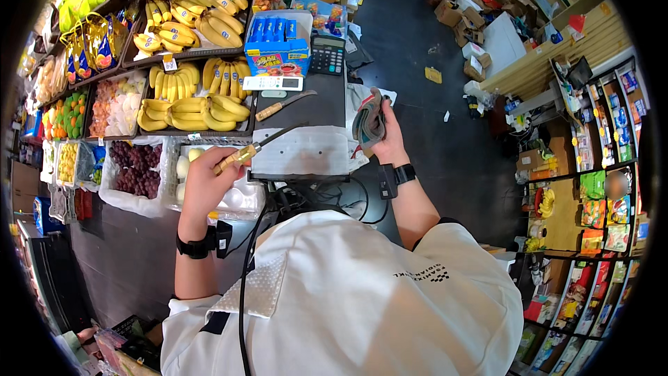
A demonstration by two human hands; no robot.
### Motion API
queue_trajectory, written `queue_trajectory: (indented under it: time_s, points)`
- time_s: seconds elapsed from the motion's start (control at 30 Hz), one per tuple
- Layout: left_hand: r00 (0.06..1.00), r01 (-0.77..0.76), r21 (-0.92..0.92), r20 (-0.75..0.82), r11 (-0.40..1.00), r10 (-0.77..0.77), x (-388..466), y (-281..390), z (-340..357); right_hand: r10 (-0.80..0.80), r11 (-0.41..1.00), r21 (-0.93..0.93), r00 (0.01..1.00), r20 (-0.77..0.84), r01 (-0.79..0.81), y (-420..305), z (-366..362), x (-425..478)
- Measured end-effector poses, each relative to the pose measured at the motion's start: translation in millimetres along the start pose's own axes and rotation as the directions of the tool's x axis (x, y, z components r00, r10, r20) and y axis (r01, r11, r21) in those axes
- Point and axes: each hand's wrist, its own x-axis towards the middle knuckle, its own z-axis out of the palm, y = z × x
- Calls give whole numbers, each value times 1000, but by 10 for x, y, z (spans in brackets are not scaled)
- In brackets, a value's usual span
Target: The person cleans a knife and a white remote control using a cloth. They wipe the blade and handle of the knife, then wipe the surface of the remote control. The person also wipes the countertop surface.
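My left hand [206, 180] grips the yellowish handle of a knife [242, 157], whose narrow dark blade points right and slightly away over the counter [323, 111]. In my right hand [390, 138], right of the counter, is a folded grey and green striped cloth [371, 120]. A second knife [284, 106] with a wooden handle and a curved dark blade lies on the counter. Behind it are a white remote control [273, 83], a black calculator [327, 55] and a blue box of packets [278, 47]. A pale sheet [300, 150] covers the counter's near end.
Left of the counter stand trays of bananas [193, 112], a crate of dark grapes [136, 169] and a box of pale round fruit [183, 167]. Black cables [334, 193] hang at the counter's near edge. Cardboard boxes [472, 65] and stocked shelves [589, 271] stand to the right.
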Motion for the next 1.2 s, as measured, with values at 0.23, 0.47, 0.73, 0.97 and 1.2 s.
queue_trajectory:
  time_s: [0.23,0.47,0.73,0.97,1.2]
  points:
    - [993,118,-78,-2,990,-119,9,163,49,-48,998,25,998,-32,49,-43,242,-128]
    - [997,73,-37,11,997,-73,-2,189,86,-25,993,110,991,-131,40,-14,-57,-89]
    - [998,59,-13,13,998,-59,-57,130,87,69,988,133,994,82,-80,-48,-5,-229]
    - [997,-72,213,43,974,65,24,246,27,42,948,-314,997,-61,-59,1,266,-257]
    - [941,-331,333,192,883,279,231,462,161,32,171,-928,939,343,333,203,1178,-593]
